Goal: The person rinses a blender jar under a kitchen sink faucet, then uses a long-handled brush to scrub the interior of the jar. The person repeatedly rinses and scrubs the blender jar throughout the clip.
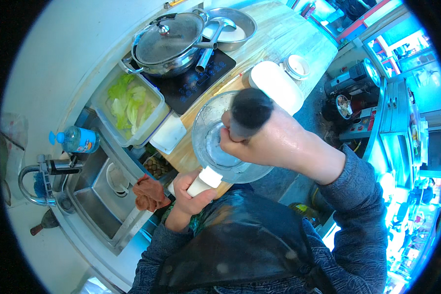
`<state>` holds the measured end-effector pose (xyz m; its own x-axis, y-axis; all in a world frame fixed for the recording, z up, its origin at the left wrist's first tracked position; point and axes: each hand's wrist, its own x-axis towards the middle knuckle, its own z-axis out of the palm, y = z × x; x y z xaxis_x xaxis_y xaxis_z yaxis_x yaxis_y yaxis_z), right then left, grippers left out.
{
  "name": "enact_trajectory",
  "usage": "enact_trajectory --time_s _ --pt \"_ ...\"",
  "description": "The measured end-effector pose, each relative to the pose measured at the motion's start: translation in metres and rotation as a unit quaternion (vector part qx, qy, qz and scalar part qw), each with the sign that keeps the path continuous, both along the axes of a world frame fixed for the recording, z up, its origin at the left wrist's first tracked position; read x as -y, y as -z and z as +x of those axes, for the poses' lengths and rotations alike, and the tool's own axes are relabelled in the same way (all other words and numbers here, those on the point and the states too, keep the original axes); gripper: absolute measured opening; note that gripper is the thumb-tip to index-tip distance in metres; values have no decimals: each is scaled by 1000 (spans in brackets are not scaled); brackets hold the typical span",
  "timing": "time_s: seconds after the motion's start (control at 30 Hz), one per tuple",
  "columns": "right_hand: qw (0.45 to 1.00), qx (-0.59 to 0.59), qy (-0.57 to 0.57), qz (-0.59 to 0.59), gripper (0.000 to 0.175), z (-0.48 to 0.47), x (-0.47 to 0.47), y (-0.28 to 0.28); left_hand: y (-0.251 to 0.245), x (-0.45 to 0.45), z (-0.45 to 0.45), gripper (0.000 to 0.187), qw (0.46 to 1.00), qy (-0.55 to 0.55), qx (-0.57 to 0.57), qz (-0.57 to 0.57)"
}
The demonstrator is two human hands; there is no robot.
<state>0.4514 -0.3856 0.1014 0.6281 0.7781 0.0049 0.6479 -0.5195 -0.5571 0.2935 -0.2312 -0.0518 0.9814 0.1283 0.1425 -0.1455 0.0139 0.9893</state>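
My right hand is closed around a black-ended cylindrical tool, held upright over a clear glass bowl. The tool's lower end is hidden by the hand. In my left hand is a white plastic handle at the bowl's near rim; whether it is joined to the bowl I cannot tell. Clear wet-looking residue shows on the glass wall. Just beyond the bowl lies a large rounded white object, with a small round white container beside it.
A lidded steel pot stands on a black induction cooktop, beside a steel basin with a ladle. Lettuce sits in a plastic tub. Leftward are a sink, a soap bottle and a brown cloth.
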Motion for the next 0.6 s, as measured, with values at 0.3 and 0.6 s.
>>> enact_trajectory --time_s 0.3,0.6 --pt "1000 15 -26 2 14 1 1 0 3 -1 0 36 1000 15 13 -5" --pt "999 -23 -7 -40 13 1 3 3 4 0 0 37 1000 5 7 -4"
